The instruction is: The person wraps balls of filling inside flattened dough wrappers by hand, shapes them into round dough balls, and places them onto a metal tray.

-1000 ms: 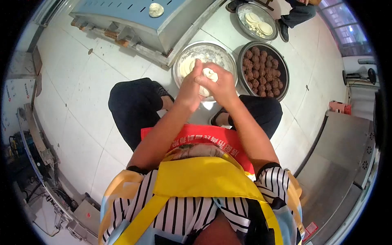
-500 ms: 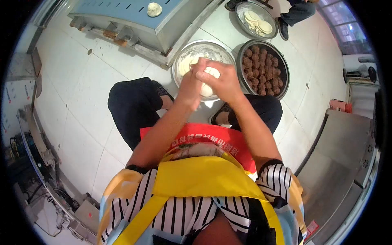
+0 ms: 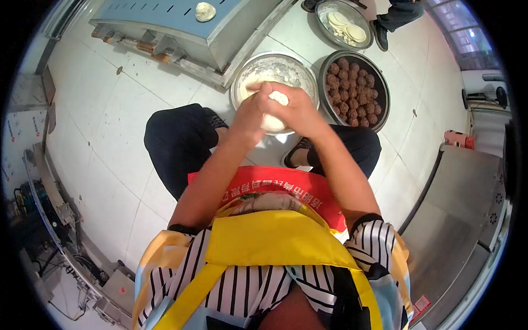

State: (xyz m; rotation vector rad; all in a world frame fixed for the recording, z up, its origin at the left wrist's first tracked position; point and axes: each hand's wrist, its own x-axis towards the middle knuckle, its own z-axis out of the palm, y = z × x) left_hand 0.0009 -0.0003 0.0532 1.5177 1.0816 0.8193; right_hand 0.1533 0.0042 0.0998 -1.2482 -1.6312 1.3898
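Observation:
My two hands meet above a floured metal bowl (image 3: 300, 74). A pale dough ball (image 3: 279, 98) shows between the thumb and fingers of my right hand (image 3: 298, 111), which curls around it. Pressed against it from the other side is my left hand (image 3: 248, 118), its fingers closed and partly overlapping the right. Most of the ball is hidden by my fingers. Below my hands, more white dough (image 3: 272, 124) is visible in the bowl.
Right of the bowl stands a dark pan of brown filling balls (image 3: 352, 93). Behind it, a metal basin (image 3: 324, 34) holds flat dough rounds, near another person's leg (image 3: 399, 19). A griddle (image 3: 165, 22) at upper left carries one dough piece (image 3: 205, 11).
My hands have shifted slightly and tightened around the dough ball, so less of it shows. The pans and basin stay in place.

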